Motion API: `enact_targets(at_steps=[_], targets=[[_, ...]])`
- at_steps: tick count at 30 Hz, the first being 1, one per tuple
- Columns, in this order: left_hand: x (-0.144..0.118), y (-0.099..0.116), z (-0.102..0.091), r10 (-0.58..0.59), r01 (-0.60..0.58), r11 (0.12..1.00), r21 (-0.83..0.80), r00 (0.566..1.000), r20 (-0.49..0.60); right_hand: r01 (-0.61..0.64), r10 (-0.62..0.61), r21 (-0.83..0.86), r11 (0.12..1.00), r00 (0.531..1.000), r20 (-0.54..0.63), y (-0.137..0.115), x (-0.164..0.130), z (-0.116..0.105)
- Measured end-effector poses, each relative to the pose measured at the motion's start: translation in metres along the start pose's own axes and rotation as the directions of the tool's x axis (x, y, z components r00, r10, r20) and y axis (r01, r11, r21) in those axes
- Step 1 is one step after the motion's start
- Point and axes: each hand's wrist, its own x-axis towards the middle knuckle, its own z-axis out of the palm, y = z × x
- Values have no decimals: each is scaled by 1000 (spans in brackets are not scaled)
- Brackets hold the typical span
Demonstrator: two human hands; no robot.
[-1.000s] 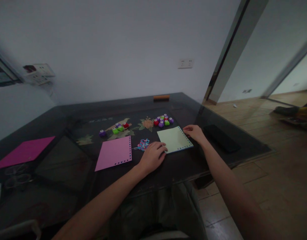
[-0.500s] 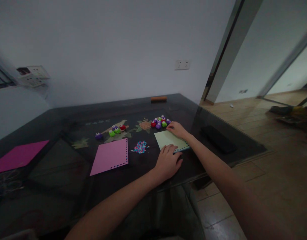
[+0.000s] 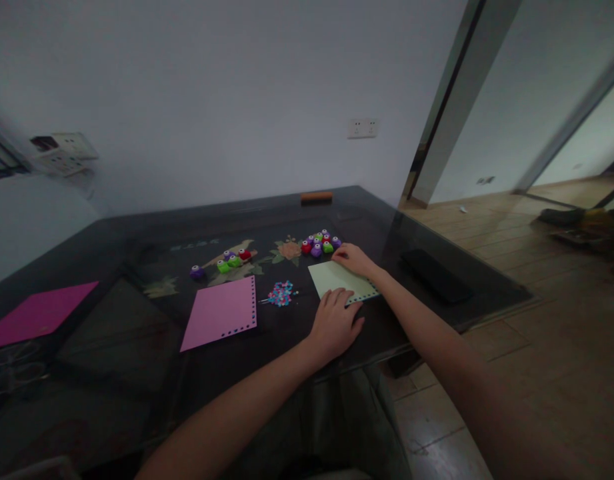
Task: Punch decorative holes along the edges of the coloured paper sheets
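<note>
Both hands barely moved; left hand [image 3: 335, 321] seemingly pins green sheet [image 3: 337, 279].

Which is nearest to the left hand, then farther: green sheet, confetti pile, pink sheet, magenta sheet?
1. Green sheet: under the left hand's fingers.
2. Confetti pile: just left.
3. Pink sheet: farther left.
4. Magenta sheet: far left table edge.

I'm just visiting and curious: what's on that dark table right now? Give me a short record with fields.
left hand: flat on the near edge of the pale green sheet
right hand: at the sheet's far corner, beside the right cluster of small punches
green sheet edge: row of punched holes along the right side
pink sheet: lies left, holes along its right edge
confetti pile: between the two sheets
second punch cluster: behind the pink sheet
magenta sheet: far left
</note>
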Motion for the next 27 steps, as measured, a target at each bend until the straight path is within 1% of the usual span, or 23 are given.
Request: enact_targets(at_steps=[8, 13, 21, 27], targets=[[1, -1, 0, -1, 1, 1000, -17, 1000, 1, -18, 18, 11, 1000, 1000, 7, 3, 0, 1], [-1, -4, -5, 13, -13, 999, -50, 1000, -6, -25, 25, 24, 999, 1000, 7, 2, 0, 1], [-11, -16, -17, -30, 30, 999, -44, 999, 16, -24, 24, 21, 999, 1000, 12, 1, 0, 0], [-16, -16, -18, -54, 54, 997, -64, 999, 6, -29, 29, 24, 999, 1000, 7, 1, 1, 1]])
